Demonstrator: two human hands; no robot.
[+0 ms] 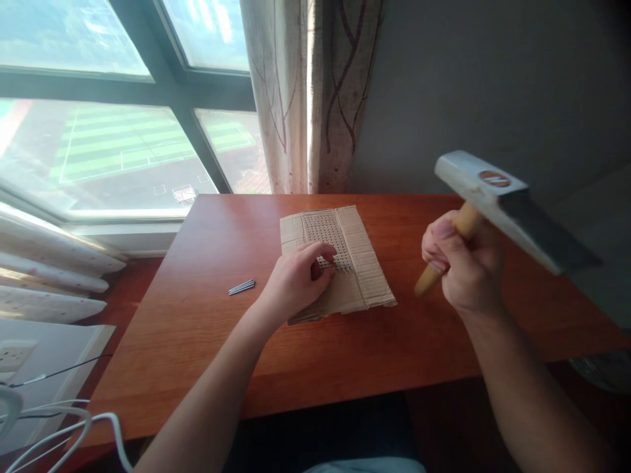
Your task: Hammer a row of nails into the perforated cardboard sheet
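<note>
A flat stack of brown cardboard (362,263) lies on the wooden table (207,341), its middle strip dotted with rows of small holes and a row of nails near my fingers. My left hand (296,279) rests on the cardboard's near left part, fingers pinched at a nail standing in it. My right hand (463,263) is raised to the right of the cardboard, fist closed around the wooden handle of a hammer (513,207). The steel hammer head is up in the air, pointing right.
A few loose nails (241,287) lie on the table left of the cardboard. A window and curtain stand behind the table. White cables (59,427) and a wall socket (14,355) are at the lower left.
</note>
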